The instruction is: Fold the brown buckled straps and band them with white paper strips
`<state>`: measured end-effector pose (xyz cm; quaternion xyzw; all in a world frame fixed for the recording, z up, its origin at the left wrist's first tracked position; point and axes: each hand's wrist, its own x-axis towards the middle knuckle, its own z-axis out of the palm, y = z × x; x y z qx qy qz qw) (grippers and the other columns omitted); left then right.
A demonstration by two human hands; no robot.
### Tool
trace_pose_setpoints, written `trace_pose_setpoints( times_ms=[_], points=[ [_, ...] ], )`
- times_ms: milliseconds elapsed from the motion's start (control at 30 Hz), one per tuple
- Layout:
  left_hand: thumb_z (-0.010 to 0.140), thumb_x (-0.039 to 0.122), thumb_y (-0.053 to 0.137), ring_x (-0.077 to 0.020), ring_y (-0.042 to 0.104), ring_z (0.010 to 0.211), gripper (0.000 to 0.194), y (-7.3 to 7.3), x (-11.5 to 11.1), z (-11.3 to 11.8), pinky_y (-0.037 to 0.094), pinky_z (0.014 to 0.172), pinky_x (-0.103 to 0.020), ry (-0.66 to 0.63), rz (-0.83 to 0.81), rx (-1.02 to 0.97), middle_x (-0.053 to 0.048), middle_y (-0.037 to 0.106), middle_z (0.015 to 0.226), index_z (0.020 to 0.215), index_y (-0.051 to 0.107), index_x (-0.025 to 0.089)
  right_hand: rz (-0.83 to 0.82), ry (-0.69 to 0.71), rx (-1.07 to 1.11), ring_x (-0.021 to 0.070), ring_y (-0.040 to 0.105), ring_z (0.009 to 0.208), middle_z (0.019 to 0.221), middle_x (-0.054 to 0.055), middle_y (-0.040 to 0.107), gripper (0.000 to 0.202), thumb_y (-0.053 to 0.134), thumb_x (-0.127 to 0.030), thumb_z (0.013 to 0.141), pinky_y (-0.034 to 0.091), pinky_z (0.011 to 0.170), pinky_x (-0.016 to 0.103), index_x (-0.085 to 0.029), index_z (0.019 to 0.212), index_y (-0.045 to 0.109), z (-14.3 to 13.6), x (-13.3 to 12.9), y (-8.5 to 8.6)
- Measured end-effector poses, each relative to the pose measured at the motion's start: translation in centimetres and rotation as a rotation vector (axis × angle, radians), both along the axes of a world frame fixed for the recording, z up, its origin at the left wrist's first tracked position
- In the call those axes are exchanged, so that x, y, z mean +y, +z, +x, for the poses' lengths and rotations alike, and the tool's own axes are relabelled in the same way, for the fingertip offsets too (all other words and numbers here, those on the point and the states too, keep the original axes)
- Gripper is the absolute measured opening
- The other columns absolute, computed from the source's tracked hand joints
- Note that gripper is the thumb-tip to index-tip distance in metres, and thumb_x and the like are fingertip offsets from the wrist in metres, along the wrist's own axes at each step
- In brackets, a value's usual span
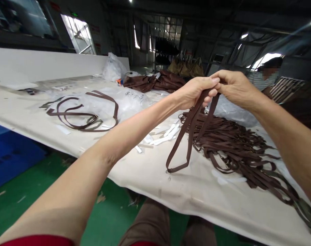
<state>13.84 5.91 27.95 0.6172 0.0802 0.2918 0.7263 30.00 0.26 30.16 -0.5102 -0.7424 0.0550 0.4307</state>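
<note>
Raised above the table, my left hand and my right hand meet with their fingers closed round a brown strap. The strap hangs from them in loops, and its lowest bend, with a small metal ring, reaches down close to the tabletop. Below and to the right lies a large pile of brown straps with bits of brass-coloured hardware among them. Farther left, a few loose brown straps curl over a clear plastic bag. The exact part of the strap between my fingertips is hidden.
A pale cloth-covered table stretches before me. White strips and clear plastic lie on it. Behind are a heap of brown material and a white plastic bag. Another person is at the far right.
</note>
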Motion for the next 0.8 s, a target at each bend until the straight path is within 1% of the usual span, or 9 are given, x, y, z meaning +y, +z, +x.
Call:
trace_pose_setpoints(
  times_ms=[67, 133, 233, 367, 433, 500, 633, 733, 800],
  points=[
    [0.096, 0.037, 0.059, -0.005, 0.05, 0.048, 0.024, -1.2, -0.8, -1.1, 0.042, 0.049, -0.017, -0.007, -0.058, -0.028, 0.004, 0.052, 0.067, 0.099, 0.06, 0.012, 0.015, -0.044, 0.028, 0.0089, 0.054, 0.065, 0.067, -0.002, 0.062, 0.016, 0.058, -0.006, 0.084, 0.042, 0.062, 0.021, -0.017, 0.078, 0.068, -0.8, 0.1, -0.1],
    [0.092, 0.038, 0.064, -0.004, 0.044, 0.045, 0.026, -3.6, -2.1, -2.8, 0.037, 0.044, -0.016, -0.042, -0.112, -0.056, 0.006, 0.047, 0.064, 0.098, 0.062, 0.013, 0.043, -0.059, 0.168, 0.0103, 0.054, 0.06, 0.062, -0.003, 0.06, 0.019, 0.055, -0.004, 0.082, 0.044, 0.059, 0.023, -0.018, 0.075, 0.066, -1.3, 0.3, -0.1],
    [0.087, 0.044, 0.068, -0.004, 0.041, 0.041, 0.031, -9.2, -4.6, -5.9, 0.034, 0.04, -0.017, -0.072, -0.184, -0.04, 0.007, 0.041, 0.061, 0.093, 0.062, 0.014, 0.053, -0.035, 0.384, 0.0126, 0.057, 0.055, 0.059, -0.003, 0.059, 0.017, 0.054, -0.004, 0.081, 0.048, 0.055, 0.026, -0.018, 0.078, 0.063, -1.7, 0.5, 0.3],
    [0.085, 0.051, 0.068, -0.0065, 0.045, 0.044, 0.036, -17.4, -7.7, -9.7, 0.038, 0.044, -0.02, 0.08, -0.261, 0.077, 0.006, 0.045, 0.063, 0.095, 0.062, 0.017, 0.02, 0.029, 0.454, 0.012, 0.058, 0.057, 0.061, -0.003, 0.057, 0.01, 0.057, -0.008, 0.084, 0.053, 0.057, 0.027, -0.018, 0.081, 0.058, -2.0, 0.6, 1.2],
    [0.086, 0.053, 0.067, -0.0073, 0.048, 0.049, 0.037, -20.6, -8.8, -11.1, 0.038, 0.05, -0.021, 0.164, -0.257, 0.109, 0.005, 0.046, 0.064, 0.096, 0.063, 0.017, 0.011, 0.062, 0.463, 0.0118, 0.059, 0.059, 0.063, -0.003, 0.057, 0.006, 0.059, -0.015, 0.087, 0.055, 0.06, 0.027, -0.019, 0.084, 0.057, -2.0, 0.5, 1.6],
    [0.086, 0.053, 0.066, -0.0098, 0.052, 0.057, 0.037, -23.0, -9.5, -11.9, 0.041, 0.056, -0.023, 0.231, -0.245, 0.136, 0.003, 0.049, 0.068, 0.095, 0.065, 0.018, 0.012, 0.069, 0.47, 0.012, 0.06, 0.062, 0.064, -0.004, 0.056, 0.005, 0.06, -0.021, 0.089, 0.057, 0.062, 0.027, -0.02, 0.085, 0.057, -2.0, 0.5, 2.0],
    [0.088, 0.054, 0.063, -0.0101, 0.046, 0.052, 0.034, -25.2, -10.2, -11.8, 0.038, 0.052, -0.025, 0.328, -0.25, 0.174, 0.001, 0.053, 0.068, 0.09, 0.064, 0.019, 0.028, 0.052, 0.493, 0.0113, 0.06, 0.063, 0.066, -0.004, 0.055, 0.009, 0.058, -0.026, 0.091, 0.058, 0.063, 0.026, -0.02, 0.086, 0.056, -2.1, 0.5, 2.6],
    [0.085, 0.055, 0.066, -0.0079, 0.036, 0.045, 0.035, -24.6, -9.7, -10.6, 0.033, 0.046, -0.023, 0.433, -0.28, 0.083, 0.004, 0.048, 0.059, 0.082, 0.061, 0.02, 0.012, 0.059, 0.532, 0.0093, 0.057, 0.06, 0.066, -0.004, 0.052, 0.01, 0.055, -0.027, 0.094, 0.059, 0.063, 0.027, -0.02, 0.087, 0.054, -2.5, 0.3, 2.7],
    [0.082, 0.057, 0.068, -0.0114, 0.051, 0.058, 0.037, -23.5, -8.9, -9.5, 0.044, 0.056, -0.024, 0.477, -0.249, -0.03, 0.0, 0.059, 0.071, 0.081, 0.061, 0.021, -0.008, 0.075, 0.564, 0.0083, 0.055, 0.059, 0.068, -0.004, 0.051, 0.012, 0.054, -0.026, 0.095, 0.059, 0.064, 0.028, -0.019, 0.087, 0.053, -2.9, 0.1, 2.8]
  ],
)
